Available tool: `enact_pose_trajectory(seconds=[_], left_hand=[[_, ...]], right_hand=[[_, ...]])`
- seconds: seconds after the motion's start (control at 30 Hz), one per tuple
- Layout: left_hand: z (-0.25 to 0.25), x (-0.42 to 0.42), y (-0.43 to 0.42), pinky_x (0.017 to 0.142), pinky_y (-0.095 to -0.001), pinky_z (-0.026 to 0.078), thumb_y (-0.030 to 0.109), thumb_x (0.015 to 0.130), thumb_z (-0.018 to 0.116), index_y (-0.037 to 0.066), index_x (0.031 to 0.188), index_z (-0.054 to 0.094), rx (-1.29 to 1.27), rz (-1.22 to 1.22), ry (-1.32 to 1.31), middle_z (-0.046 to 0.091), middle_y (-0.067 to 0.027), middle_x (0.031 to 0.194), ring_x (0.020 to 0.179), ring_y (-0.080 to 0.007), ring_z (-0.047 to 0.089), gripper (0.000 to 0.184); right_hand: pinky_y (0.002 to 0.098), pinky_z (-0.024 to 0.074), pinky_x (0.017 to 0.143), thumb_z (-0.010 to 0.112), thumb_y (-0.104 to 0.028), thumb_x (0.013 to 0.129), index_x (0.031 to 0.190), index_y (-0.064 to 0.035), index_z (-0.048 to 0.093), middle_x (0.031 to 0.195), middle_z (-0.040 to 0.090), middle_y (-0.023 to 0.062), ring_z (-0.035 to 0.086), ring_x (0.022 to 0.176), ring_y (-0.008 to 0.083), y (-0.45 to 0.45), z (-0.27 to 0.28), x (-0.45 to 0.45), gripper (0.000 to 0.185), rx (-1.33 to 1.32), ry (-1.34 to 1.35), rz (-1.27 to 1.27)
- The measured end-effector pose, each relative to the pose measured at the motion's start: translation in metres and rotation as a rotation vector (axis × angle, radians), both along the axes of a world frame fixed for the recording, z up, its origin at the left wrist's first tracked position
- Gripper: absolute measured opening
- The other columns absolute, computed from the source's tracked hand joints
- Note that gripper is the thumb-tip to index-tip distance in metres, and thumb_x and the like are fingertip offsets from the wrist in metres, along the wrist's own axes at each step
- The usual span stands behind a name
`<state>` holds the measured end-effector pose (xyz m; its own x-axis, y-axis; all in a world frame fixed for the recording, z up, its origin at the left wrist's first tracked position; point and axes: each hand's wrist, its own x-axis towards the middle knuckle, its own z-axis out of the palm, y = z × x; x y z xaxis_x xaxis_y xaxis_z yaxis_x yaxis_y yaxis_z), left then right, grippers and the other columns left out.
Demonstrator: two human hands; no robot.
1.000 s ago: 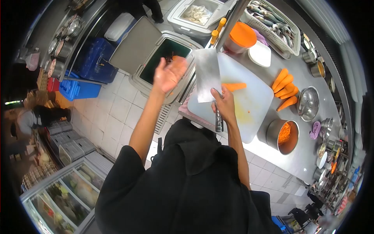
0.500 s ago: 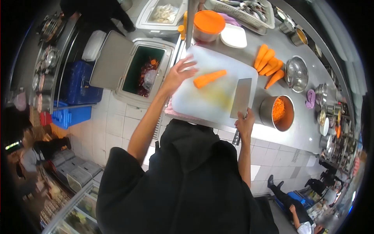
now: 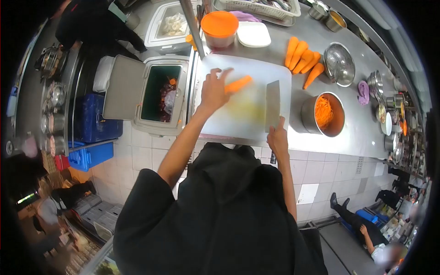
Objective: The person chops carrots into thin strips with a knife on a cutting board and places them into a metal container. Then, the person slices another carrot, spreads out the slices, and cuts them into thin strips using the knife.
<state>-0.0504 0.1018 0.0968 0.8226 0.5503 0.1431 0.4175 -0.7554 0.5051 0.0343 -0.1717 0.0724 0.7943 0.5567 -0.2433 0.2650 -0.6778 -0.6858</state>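
Observation:
On the white cutting board (image 3: 233, 123) lies a peeled carrot (image 3: 239, 84) with a slight motion blur. My left hand (image 3: 215, 89) is at the carrot's left end, fingers apart; whether it touches the carrot I cannot tell. My right hand (image 3: 277, 137) grips the handle of a cleaver (image 3: 272, 105), whose broad blade is over the right part of the board. Beyond the board's right edge lie several whole carrots (image 3: 302, 57). Shredded carrot (image 3: 324, 112) sits inside a steel pot (image 3: 311, 120) to the right of the cleaver.
A steel bowl (image 3: 339, 64) stands behind the pot. At the back are a tub with an orange lid (image 3: 220, 24) and a white lidded container (image 3: 254, 34). Left of the counter, an open bin (image 3: 183, 85) holds scraps. Another person (image 3: 353, 220) is at lower right.
My left hand has come down to the carrot's left end from beside it. The cleaver has turned more upright in my right hand. The whole view has shifted slightly.

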Motion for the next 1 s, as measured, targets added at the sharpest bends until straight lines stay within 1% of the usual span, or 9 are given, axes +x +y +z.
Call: enact_pose_trajectory(seconds=[0.17, 0.27, 0.33, 0.37, 0.43, 0.5, 0.57, 0.67, 1.0], left_hand=[[-0.037, 0.015, -0.005, 0.09, -0.0434, 0.052, 0.023, 0.073, 0.085, 0.016, 0.138, 0.051, 0.051, -0.103, 0.248, 0.056, -0.015, 0.125, 0.112, -0.0345, 0.057, 0.074], [-0.039, 0.02, -0.004, 0.088, -0.0433, 0.053, 0.018, 0.076, 0.079, 0.014, 0.137, 0.049, -0.378, 0.011, 0.293, 0.058, -0.0136, 0.117, 0.109, -0.0341, 0.06, 0.068], [-0.063, 0.018, -0.008, 0.086, -0.0434, 0.053, 0.013, 0.077, 0.074, 0.013, 0.14, 0.045, -0.928, 0.126, 0.128, 0.054, -0.0154, 0.125, 0.109, -0.0328, 0.061, 0.07], [-0.067, 0.016, -0.013, 0.086, -0.0434, 0.053, 0.013, 0.077, 0.074, 0.013, 0.14, 0.045, -0.927, 0.112, 0.137, 0.054, -0.0154, 0.125, 0.109, -0.0328, 0.061, 0.07], [-0.056, -0.003, -0.035, 0.086, -0.0477, 0.053, 0.011, 0.077, 0.073, 0.012, 0.134, 0.05, -0.313, 0.096, -0.037, 0.047, -0.0215, 0.138, 0.105, -0.0441, 0.062, 0.061], [-0.042, -0.007, -0.039, 0.098, -0.0478, 0.048, 0.011, 0.077, 0.073, 0.015, 0.134, 0.053, -0.428, 0.06, -0.042, 0.039, -0.0209, 0.148, 0.119, -0.0425, 0.056, 0.06], [-0.031, -0.007, -0.042, 0.11, -0.0516, 0.037, 0.012, 0.081, 0.074, 0.019, 0.133, 0.057, -0.024, -0.357, -0.019, 0.038, -0.0149, 0.151, 0.136, -0.0325, 0.045, 0.055], [-0.031, 0.01, -0.049, 0.117, -0.0536, 0.026, 0.017, 0.081, 0.077, 0.021, 0.136, 0.055, 0.113, -0.615, -0.007, 0.039, -0.0085, 0.154, 0.143, -0.0294, 0.036, 0.058], [-0.026, 0.044, -0.045, 0.114, -0.0478, 0.03, 0.014, 0.079, 0.077, 0.021, 0.13, 0.057, 0.0, -0.757, 0.165, 0.053, -0.0052, 0.138, 0.136, -0.0262, 0.043, 0.056]], right_hand=[[0.0635, 0.0445, 0.066, 0.048, 0.004, 0.085, 0.126, 0.0025, 0.031, 0.074, 0.06, 0.0348, 0.058, 0.074, 0.0566, 0.003, 0.003, -0.001, 0.045, 0.034, -0.068, 0.05], [0.0635, 0.0442, 0.066, 0.049, 0.003, 0.085, 0.126, 0.0013, 0.03, 0.073, 0.06, 0.0345, 0.059, 0.075, 0.0568, 0.001, -0.002, -0.005, 0.045, 0.035, -0.107, 0.06], [0.0631, 0.044, 0.067, 0.05, 0.001, 0.087, 0.127, -0.0006, 0.029, 0.073, 0.061, 0.0343, 0.059, 0.075, 0.057, -0.001, -0.013, 0.0, 0.045, 0.034, -0.133, 0.055], [0.0634, 0.0447, 0.067, 0.049, 0.004, 0.085, 0.123, 0.0001, 0.03, 0.073, 0.06, 0.0338, 0.059, 0.074, 0.0564, -0.002, -0.024, 0.002, 0.043, 0.029, -0.152, 0.086], [0.0637, 0.0454, 0.067, 0.048, 0.007, 0.083, 0.12, 0.0009, 0.031, 0.072, 0.059, 0.0333, 0.059, 0.073, 0.0559, 0.001, -0.014, -0.001, 0.041, 0.02, -0.165, 0.105], [0.0631, 0.0462, 0.066, 0.048, 0.007, 0.084, 0.119, 0.0006, 0.031, 0.072, 0.06, 0.0329, 0.059, 0.072, 0.0556, 0.006, 0.006, -0.004, 0.04, 0.003, -0.044, -0.002], [0.0627, 0.0468, 0.066, 0.049, 0.007, 0.084, 0.119, 0.0009, 0.031, 0.072, 0.06, 0.0332, 0.059, 0.073, 0.0555, 0.006, 0.003, -0.002, 0.04, -0.003, -0.051, 0.012], [0.0619, 0.0478, 0.066, 0.05, 0.006, 0.085, 0.119, 0.0012, 0.031, 0.073, 0.061, 0.0339, 0.06, 0.074, 0.0553, 0.007, 0.009, -0.004, 0.039, 0.01, -0.053, 0.028], [0.0637, 0.0471, 0.069, 0.053, 0.003, 0.089, 0.119, -0.0011, 0.032, 0.077, 0.062, 0.036, 0.061, 0.077, 0.0563, -0.004, -0.022, 0.002, 0.038, 0.042, -0.103, 0.073]])
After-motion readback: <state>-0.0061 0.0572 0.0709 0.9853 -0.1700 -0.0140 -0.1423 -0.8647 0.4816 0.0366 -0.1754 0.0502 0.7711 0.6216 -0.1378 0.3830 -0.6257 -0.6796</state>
